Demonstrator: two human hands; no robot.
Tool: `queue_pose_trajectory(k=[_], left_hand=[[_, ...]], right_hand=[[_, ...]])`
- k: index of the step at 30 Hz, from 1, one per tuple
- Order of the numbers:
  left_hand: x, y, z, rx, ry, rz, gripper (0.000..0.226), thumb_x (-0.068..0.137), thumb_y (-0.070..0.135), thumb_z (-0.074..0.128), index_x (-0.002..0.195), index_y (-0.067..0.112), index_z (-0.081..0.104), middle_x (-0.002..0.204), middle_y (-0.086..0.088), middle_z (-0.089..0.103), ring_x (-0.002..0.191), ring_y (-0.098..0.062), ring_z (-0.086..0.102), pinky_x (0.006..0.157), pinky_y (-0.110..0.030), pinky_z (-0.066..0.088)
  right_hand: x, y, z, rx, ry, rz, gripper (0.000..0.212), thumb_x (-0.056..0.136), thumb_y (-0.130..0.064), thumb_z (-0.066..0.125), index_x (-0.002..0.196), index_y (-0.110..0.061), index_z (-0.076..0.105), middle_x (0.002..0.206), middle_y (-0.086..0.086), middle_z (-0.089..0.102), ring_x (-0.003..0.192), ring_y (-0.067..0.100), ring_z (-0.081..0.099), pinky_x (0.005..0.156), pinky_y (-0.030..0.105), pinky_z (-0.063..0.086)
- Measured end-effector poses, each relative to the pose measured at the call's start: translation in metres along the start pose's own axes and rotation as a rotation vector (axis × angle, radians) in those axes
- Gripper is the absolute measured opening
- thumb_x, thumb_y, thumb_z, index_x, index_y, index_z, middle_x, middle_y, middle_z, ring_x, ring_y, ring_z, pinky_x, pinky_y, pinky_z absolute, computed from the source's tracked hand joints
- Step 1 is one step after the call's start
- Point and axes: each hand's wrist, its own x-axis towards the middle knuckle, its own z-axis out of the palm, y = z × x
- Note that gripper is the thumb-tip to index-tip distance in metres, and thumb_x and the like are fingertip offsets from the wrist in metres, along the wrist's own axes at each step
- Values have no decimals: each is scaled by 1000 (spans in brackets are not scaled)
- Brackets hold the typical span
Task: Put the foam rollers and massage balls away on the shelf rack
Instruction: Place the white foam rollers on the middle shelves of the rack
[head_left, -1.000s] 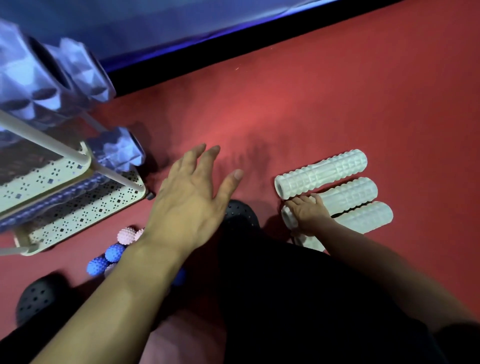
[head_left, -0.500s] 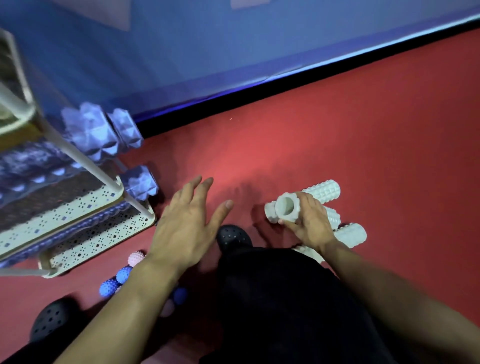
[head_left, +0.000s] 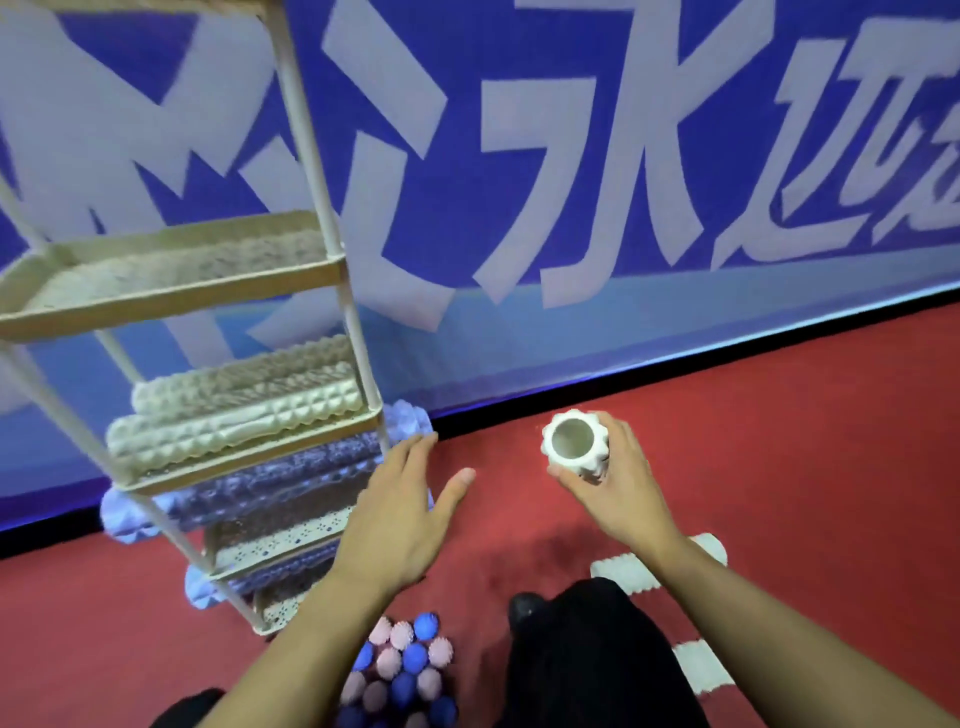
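My right hand (head_left: 615, 486) grips a white ridged foam roller (head_left: 574, 441), raised off the floor with its hollow end facing me. My left hand (head_left: 400, 514) hovers with fingers spread beside the cream shelf rack (head_left: 332, 270). White rollers (head_left: 234, 415) lie on the rack's middle tier, and purple rollers (head_left: 270, 483) fill the tiers below. Two more white rollers (head_left: 623, 571) (head_left: 698, 670) lie on the red floor behind my right arm. A pile of pink and blue spiky massage balls (head_left: 405, 665) sits on the floor under my left forearm.
A blue banner wall (head_left: 571, 182) with large pale lettering rises behind the rack. The rack's upper tier (head_left: 171, 270) holds nothing visible. My dark trouser leg (head_left: 597, 660) and black shoe (head_left: 522, 605) fill the lower middle. Red floor (head_left: 779, 441) spreads to the right.
My right hand has lifted one white roller off the floor pile and brought it up. The view has tilted upward, showing more of the rack. My left hand has moved toward the rack.
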Motion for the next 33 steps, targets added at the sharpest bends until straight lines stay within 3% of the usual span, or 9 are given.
queue_pose_trajectory(k=[3, 5, 8, 10, 12, 16, 21, 26, 33], left_hand=[[-17, 5, -27, -36, 76, -11, 108, 76, 94, 14, 152, 21, 37, 155, 6, 40, 142, -15, 38, 116, -39, 35], [-29, 7, -44, -39, 112, -3, 96, 82, 87, 27, 152, 23, 36, 155, 8, 39, 142, -13, 38, 115, -38, 36], [-45, 5, -62, 0, 161, 24, 77, 90, 75, 43, 151, 28, 34, 151, 10, 41, 136, -14, 43, 110, -33, 39], [-51, 1, -73, 42, 180, 28, 80, 89, 77, 42, 151, 29, 32, 151, 10, 41, 137, -14, 43, 109, -34, 39], [-57, -4, -85, 91, 198, 28, 82, 89, 78, 41, 153, 27, 30, 152, 7, 41, 137, -17, 42, 109, -37, 40], [-66, -18, -108, 210, 222, 41, 75, 92, 71, 45, 151, 27, 32, 148, 4, 42, 134, -20, 44, 106, -36, 41], [-69, -37, -131, 391, 220, 87, 73, 94, 65, 47, 153, 26, 30, 153, 3, 39, 135, -21, 42, 109, -35, 38], [-66, -55, -147, 538, 252, 142, 75, 90, 69, 47, 151, 27, 30, 146, 6, 45, 129, -22, 47, 106, -37, 40], [-53, -60, -163, 643, 176, 228, 87, 84, 71, 55, 152, 21, 32, 144, 2, 48, 129, -25, 47, 105, -38, 40]], right_hand=[[-6, -65, 8, 217, 43, -66, 62, 75, -29, 88, 126, -33, 54, 123, -18, 57, 115, 10, 60, 98, 39, 51], [-11, -105, 15, 339, 68, -79, 59, 77, -19, 87, 127, -25, 55, 124, -9, 61, 113, 5, 62, 99, 25, 50], [-19, -150, 24, 481, 80, -45, 57, 80, -24, 85, 129, -21, 56, 122, -10, 66, 107, -6, 62, 89, 7, 45], [-24, -171, 29, 579, 89, 2, 54, 81, -32, 83, 128, -21, 58, 119, -10, 69, 105, -3, 64, 91, 13, 49], [-29, -189, 37, 702, 92, 68, 54, 80, -43, 83, 124, -22, 62, 116, -7, 72, 107, 6, 68, 95, 27, 53], [-37, -216, 53, 931, 72, 240, 81, 57, -72, 84, 117, -19, 68, 110, 0, 76, 106, 19, 72, 92, 42, 58], [-46, -237, 67, 1164, 6, 436, 47, 82, -50, 76, 117, -18, 72, 109, 2, 77, 103, 21, 73, 96, 50, 55], [-52, -243, 81, 1289, -61, 554, 55, 80, -54, 75, 119, -17, 70, 112, 5, 77, 105, 26, 72, 99, 52, 53], [-53, -236, 102, 1398, -121, 647, 59, 85, -59, 68, 129, -20, 64, 127, 10, 69, 114, 30, 67, 103, 53, 51]])
